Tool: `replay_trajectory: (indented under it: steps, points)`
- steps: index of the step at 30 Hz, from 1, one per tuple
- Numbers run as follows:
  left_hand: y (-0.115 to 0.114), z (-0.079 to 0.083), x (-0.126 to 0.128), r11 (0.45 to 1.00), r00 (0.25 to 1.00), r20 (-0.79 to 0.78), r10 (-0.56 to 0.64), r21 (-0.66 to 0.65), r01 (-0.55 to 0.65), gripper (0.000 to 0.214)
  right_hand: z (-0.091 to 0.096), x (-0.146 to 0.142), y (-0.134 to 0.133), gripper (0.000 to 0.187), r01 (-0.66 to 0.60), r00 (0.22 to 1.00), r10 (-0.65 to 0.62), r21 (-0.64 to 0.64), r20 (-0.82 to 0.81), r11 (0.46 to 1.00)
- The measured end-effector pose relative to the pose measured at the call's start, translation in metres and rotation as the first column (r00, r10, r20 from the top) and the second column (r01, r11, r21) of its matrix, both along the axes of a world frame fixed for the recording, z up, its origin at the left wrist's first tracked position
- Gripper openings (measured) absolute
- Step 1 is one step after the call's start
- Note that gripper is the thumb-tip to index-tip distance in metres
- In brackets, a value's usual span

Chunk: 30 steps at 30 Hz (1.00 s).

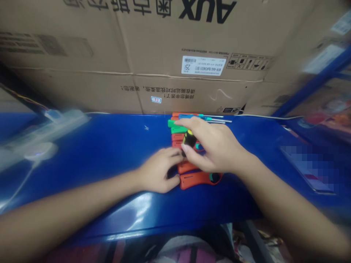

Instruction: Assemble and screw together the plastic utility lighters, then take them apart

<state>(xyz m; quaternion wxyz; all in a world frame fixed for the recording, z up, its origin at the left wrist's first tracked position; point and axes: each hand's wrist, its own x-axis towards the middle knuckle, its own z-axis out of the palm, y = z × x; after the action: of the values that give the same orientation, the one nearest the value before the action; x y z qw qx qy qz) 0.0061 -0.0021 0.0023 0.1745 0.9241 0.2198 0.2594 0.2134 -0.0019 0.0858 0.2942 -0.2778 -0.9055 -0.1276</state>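
A row of long-nosed lighters lies on the blue tabletop (109,146). At the near end are orange lighters (194,180) with teal and black trigger parts; a green lighter (175,124) is farther up. My right hand (214,142) is closed around the black and yellow handle of a screwdriver (189,138), held tilted above the row. Its lower end is hidden by my fingers. My left hand (161,170) rests beside it, with curled fingers and thumb around the left end of an orange lighter (186,167). The fingertips' exact contact is partly hidden.
Behind the row stands a large cardboard box (95,80) with upside-down print. To the left are a white power strip (63,128) and a round white charger (41,150) with a cable. A phone (307,170) lies at the right. A blue post (309,84) rises at right.
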Motion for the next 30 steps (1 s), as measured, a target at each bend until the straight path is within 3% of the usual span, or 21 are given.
replay_trajectory:
  steps: [5, 9, 14, 18, 21, 27, 30]
  points:
    - [-0.0003, 0.0004, 0.0006, 1.000, 1.000, 0.000, 0.002, -0.009, -0.002, 0.039, 0.0017, -0.0009, -0.0023, 0.033, -0.007, 1.000, 0.007, 0.002, -0.017, 1.000]
    - [-0.0005, 0.0010, 0.0016, 1.000, 1.000, 0.014, 0.015, -0.012, -0.015, 0.028, 0.0017, -0.0015, -0.0030, 0.047, 0.014, 1.000, -0.013, -0.065, 0.014, 0.998]
    - [-0.0006, 0.0010, 0.0018, 0.999, 1.000, -0.015, 0.025, -0.036, -0.026, 0.032, 0.0015, -0.0001, -0.0017, 0.032, 0.018, 0.999, -0.019, -0.017, -0.032, 1.000]
    - [-0.0004, -0.0003, 0.0016, 0.998, 0.999, 0.006, 0.032, -0.049, -0.031, 0.032, 0.0043, -0.0002, -0.0037, 0.039, -0.007, 1.000, 0.006, -0.058, -0.022, 0.998]
    - [-0.0004, -0.0005, 0.0018, 0.998, 1.000, 0.012, 0.028, -0.057, -0.027, 0.031, 0.0046, -0.0008, -0.0044, 0.025, 0.046, 0.998, -0.046, 0.014, -0.037, 0.999]
    - [-0.0003, -0.0001, 0.0017, 0.998, 0.999, -0.001, 0.037, -0.050, -0.037, 0.030, 0.0042, -0.0013, -0.0041, 0.033, 0.035, 0.999, -0.036, -0.030, -0.027, 0.999]
    - [-0.0004, 0.0004, 0.0016, 0.997, 0.999, -0.004, 0.035, -0.062, -0.035, 0.034, 0.0039, -0.0015, -0.0046, 0.020, 0.085, 0.995, -0.086, -0.035, -0.045, 0.996]
